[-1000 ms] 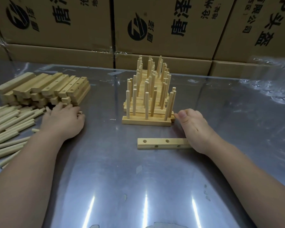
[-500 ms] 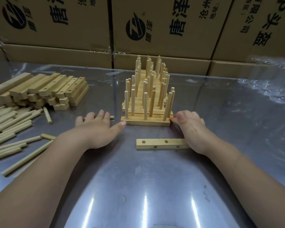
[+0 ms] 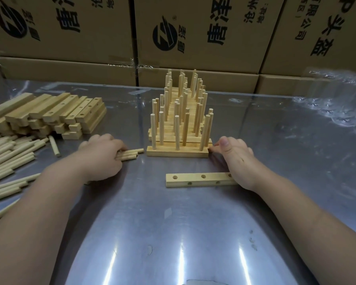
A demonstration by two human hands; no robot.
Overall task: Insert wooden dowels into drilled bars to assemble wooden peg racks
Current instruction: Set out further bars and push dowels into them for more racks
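Left of middle, my left hand (image 3: 103, 159) grips some dowels (image 3: 130, 155); my right hand (image 3: 235, 159) touches the rack (image 3: 177, 154) with curled fingers.

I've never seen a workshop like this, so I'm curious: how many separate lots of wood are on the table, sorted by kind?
Stack of drilled bars: 1
Scatter of loose dowels: 1
Block of finished peg racks: 1
Single empty bar: 1
Bunch of dowels in the left hand: 1
Total: 5
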